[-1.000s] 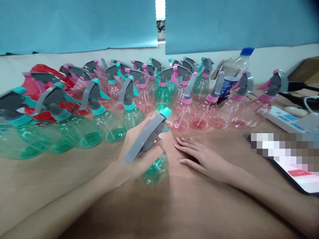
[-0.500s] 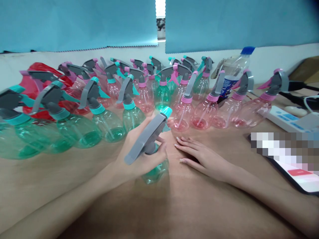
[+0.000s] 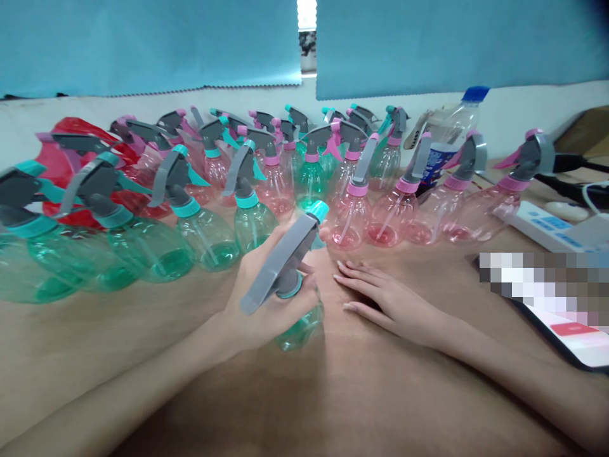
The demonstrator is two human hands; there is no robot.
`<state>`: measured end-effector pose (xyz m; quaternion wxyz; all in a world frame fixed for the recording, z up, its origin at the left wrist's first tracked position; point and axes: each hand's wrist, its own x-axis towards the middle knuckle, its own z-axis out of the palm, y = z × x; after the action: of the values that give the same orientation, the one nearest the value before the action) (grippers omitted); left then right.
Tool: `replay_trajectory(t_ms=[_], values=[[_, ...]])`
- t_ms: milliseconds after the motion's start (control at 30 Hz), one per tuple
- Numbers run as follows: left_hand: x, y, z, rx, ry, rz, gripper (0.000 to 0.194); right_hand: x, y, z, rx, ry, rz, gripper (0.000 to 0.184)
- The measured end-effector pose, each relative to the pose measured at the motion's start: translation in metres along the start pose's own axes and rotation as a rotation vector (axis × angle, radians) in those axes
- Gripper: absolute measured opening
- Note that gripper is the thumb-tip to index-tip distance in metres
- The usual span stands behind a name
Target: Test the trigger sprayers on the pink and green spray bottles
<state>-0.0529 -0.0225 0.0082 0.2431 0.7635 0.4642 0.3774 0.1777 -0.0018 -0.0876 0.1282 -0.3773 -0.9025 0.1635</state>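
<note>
My left hand (image 3: 257, 298) is closed around the neck of a green spray bottle (image 3: 304, 327) at the middle of the table. Its grey trigger head with a teal nozzle points up and to the right; my fingers hide much of the trigger and collar. My right hand (image 3: 385, 295) lies palm down on the wooden table (image 3: 380, 400), fingers stretched out, holding nothing. Beyond it stands a pink spray bottle (image 3: 349, 222) in a row with several others. A green spray bottle (image 3: 254, 219) stands just behind my left hand, beside more green ones.
More spray bottles, green (image 3: 311, 174) and pink (image 3: 276, 184), crowd the back by the wall. A red plastic bag (image 3: 78, 133) lies behind the left row. At right are a blue-capped plastic bottle (image 3: 459, 124), a white power strip (image 3: 542, 225) and a phone (image 3: 585, 346).
The held spray bottle has shifted very slightly to the right and turned a little in my left hand, showing more of its teal collar. My right hand stays in place.
</note>
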Motion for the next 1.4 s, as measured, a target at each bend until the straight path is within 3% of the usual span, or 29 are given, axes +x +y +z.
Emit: replay_trajectory(t_ms=[667, 900, 1400], values=[[0.0009, 0.0052, -0.0032, -0.01, -0.022, -0.004, 0.041, 0.0001, 0.0005, 0.0006, 0.024, 0.012, 0.008, 0.054], [0.0013, 0.0041, 0.0014, -0.083, 0.019, 0.006, 0.046, -0.0005, 0.0013, 0.0007, 0.026, 0.005, 0.009, 0.055], [0.0004, 0.0056, -0.0004, -0.125, -0.008, -0.012, 0.042, -0.0008, 0.0011, 0.0008, 0.054, 0.036, -0.002, 0.052]])
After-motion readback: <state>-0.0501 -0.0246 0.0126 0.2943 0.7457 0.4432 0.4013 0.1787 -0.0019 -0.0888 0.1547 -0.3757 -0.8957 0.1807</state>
